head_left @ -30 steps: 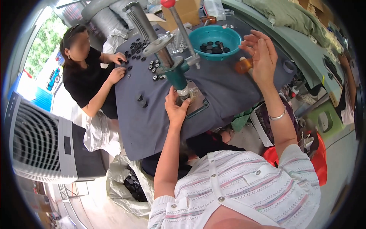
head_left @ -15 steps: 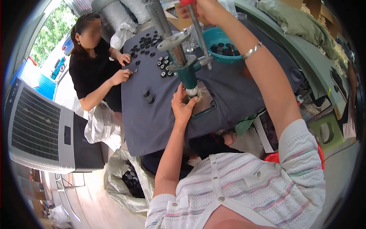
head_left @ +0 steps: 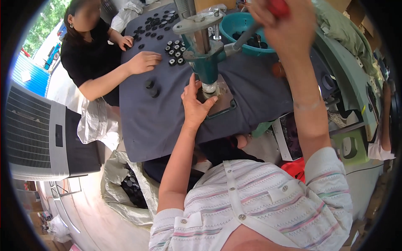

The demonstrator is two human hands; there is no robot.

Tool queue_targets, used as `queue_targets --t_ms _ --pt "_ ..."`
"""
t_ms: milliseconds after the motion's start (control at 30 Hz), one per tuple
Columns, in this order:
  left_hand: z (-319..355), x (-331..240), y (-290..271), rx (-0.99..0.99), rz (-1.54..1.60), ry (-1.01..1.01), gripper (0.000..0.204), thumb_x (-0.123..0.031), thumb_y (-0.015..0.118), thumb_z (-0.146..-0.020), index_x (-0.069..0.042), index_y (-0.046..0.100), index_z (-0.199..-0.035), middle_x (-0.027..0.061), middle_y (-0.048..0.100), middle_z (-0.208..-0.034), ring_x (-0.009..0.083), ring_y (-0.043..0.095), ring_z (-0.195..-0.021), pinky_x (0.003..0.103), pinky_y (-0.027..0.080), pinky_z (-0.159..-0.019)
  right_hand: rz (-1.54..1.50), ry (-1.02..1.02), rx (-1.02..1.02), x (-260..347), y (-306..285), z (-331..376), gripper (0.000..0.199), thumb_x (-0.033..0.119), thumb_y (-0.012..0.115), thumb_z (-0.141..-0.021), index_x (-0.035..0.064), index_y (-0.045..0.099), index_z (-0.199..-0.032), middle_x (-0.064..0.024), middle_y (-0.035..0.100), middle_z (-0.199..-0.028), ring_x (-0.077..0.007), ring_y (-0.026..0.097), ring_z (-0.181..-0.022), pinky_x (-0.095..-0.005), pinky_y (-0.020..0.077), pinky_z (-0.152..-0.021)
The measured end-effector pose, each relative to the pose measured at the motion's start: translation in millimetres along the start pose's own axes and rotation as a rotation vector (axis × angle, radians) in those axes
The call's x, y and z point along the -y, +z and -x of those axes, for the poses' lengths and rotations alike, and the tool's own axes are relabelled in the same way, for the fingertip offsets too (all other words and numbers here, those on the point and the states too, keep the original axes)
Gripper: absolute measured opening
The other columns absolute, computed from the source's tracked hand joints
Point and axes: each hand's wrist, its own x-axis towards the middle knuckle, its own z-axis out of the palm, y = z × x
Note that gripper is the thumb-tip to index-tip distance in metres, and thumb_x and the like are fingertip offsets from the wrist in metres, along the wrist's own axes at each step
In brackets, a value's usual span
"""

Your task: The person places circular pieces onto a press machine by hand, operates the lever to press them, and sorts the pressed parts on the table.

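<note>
Hand press: I saw the green press (head_left: pixel 205 69) on the cloth-covered table (head_left: pixel 155 121), its base plate (head_left: pixel 224 101) in front of my wearer's body.
Left hand: it (head_left: pixel 193 102) was half open at the plate's left edge, thumb and fingers apart around the pale tip (head_left: pixel 209 87) of the press; the space between them was mostly hidden, so I could not tell whether it gripped a piece.
Right hand: it (head_left: pixel 289 27) was raised, blurred, and closed around the red knob (head_left: pixel 278 7) of the lever (head_left: pixel 247 37), which slanted up from the press.
Teal basin: this (head_left: pixel 247 49) stood behind the lever, with black round pieces (head_left: pixel 253 40) inside.
Black discs: pale-centred ones (head_left: pixel 175 52) sat in a cluster left of the press; darker ones (head_left: pixel 155 26) lay scattered farther back.
Dark cylinders: two (head_left: pixel 151 88) were close together near the table's left side.
Co-worker: one hand (head_left: pixel 144 62) hovered near the pale-centred discs, the other (head_left: pixel 125 42) near the scattered ones.
Printed matter: the box (head_left: pixel 287 140) beside the table and the grey cooler's small panel (head_left: pixel 59 135) carried details too small for me to read.
</note>
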Motion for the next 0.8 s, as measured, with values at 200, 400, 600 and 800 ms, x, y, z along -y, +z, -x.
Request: queue_targets --t_ms 200,400,600,800 --pt "1 -14 -4 0.044 -0.053 -0.031 0.100 -0.014 0.087 -0.060 -0.004 0.037 -0.146 0.0134 0.065 -0.113 0.0294 0.056 -0.112 0.041 0.033 -0.102 1.021 -0.212 0.194 7 19 172 0.018 0.020 0.055 -0.094 0.0081 0.050 -0.080 -0.0090 0.054 -0.078 -0.0218 0.055 -0.066 -0.0431 0.0455 -0.070" --pt "-6 0 4 0.005 -0.030 -0.039 0.095 -0.016 0.086 -0.062 -0.004 0.041 -0.144 0.0134 0.064 -0.113 0.0301 0.058 -0.109 0.040 0.042 -0.098 1.092 -0.222 0.140 10 20 166 0.009 0.010 0.053 -0.090 0.0038 0.055 -0.083 -0.0100 0.057 -0.076 -0.0253 0.058 -0.068 -0.0501 0.0494 -0.080" --pt "-4 -4 5 -0.024 0.055 0.117 0.085 -0.016 0.086 -0.066 -0.006 0.047 -0.141 0.0116 0.068 -0.108 0.0260 0.062 -0.103 0.036 0.047 -0.093 0.985 -0.302 -0.085 20 30 63 0.016 -0.002 0.041 -0.092 -0.0030 0.057 -0.090 -0.0106 0.060 -0.075 -0.0184 0.056 -0.067 -0.0318 0.0461 -0.063" --pt "22 -22 -20 -0.071 0.151 -0.097 0.067 -0.002 0.078 -0.074 -0.004 0.053 -0.136 0.0108 0.070 -0.110 0.0146 0.063 -0.104 0.030 0.047 -0.095 0.700 -0.015 -0.391 -27 -56 -67 0.024 0.024 0.051 -0.099 0.0039 0.055 -0.085 0.0003 0.048 -0.063 -0.0087 0.044 -0.047 -0.0240 0.0372 -0.043"
